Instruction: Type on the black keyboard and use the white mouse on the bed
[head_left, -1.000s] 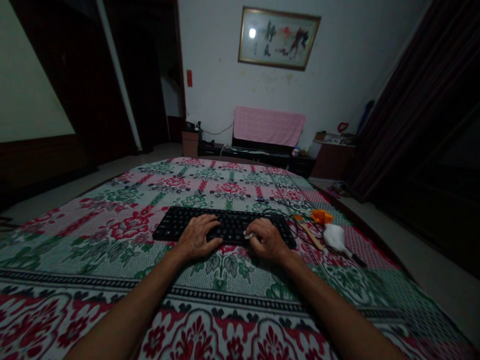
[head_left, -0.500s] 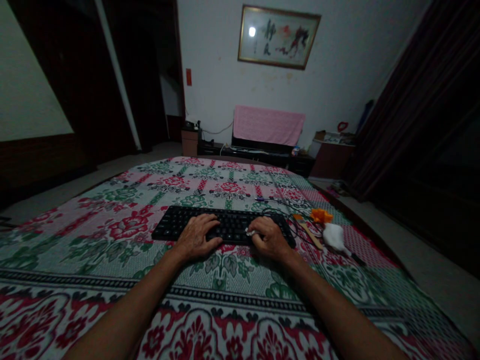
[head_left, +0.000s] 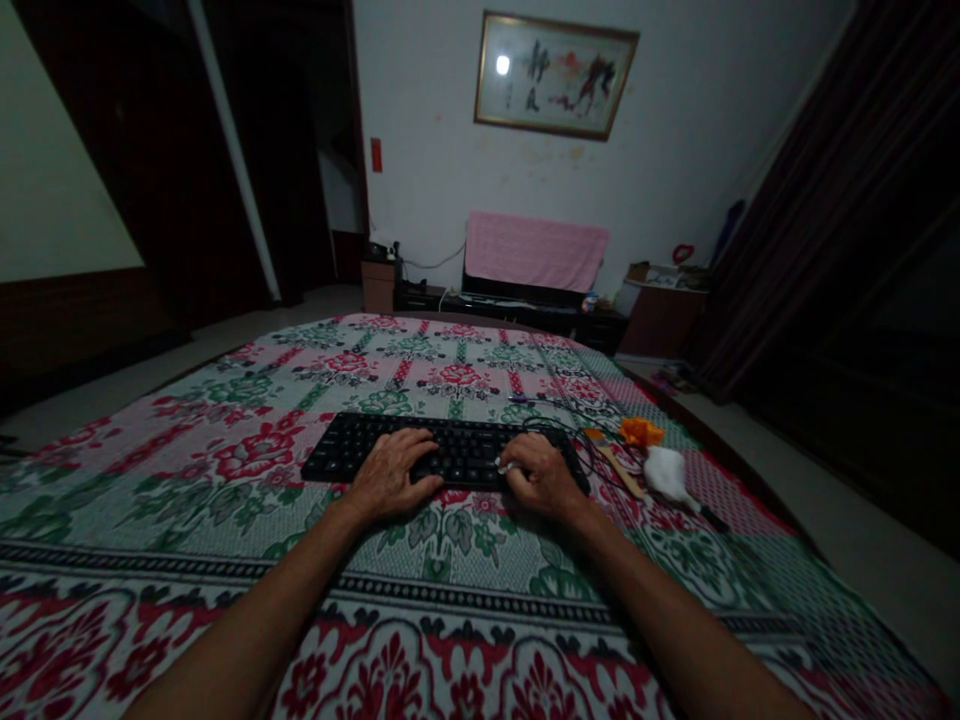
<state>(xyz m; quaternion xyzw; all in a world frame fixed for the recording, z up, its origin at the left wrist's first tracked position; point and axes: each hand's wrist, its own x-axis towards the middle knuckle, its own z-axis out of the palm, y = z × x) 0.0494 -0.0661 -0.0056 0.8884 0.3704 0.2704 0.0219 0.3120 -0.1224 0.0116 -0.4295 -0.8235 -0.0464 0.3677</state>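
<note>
A black keyboard (head_left: 469,455) lies flat on the flowered bedspread in front of me. My left hand (head_left: 396,470) rests on its left-middle part, with the fingers over the keys and the thumb stretched out along the near edge. Toward the keyboard's right end, my right hand (head_left: 541,472) has its fingers bent and pinches a small white wad (head_left: 505,466) that looks like tissue or cotton. The wad is at the keys, mostly hidden by the fingers. Beside the right hand lies a flat brush (head_left: 616,464) with a pale wooden handle and orange end.
Right of the brush sit a crumpled orange cloth (head_left: 641,432) and a white fluffy bundle (head_left: 666,472) with a dark-tipped handle. A black cable (head_left: 592,450) loops behind the keyboard, near a purple-tipped pen-like item (head_left: 517,399). The bedspread (head_left: 450,350) reaches toward a low cabinet.
Hardly anything differs. The right fingers and the white wad have shifted very slightly at the keys; the left hand stays in place on the keyboard.
</note>
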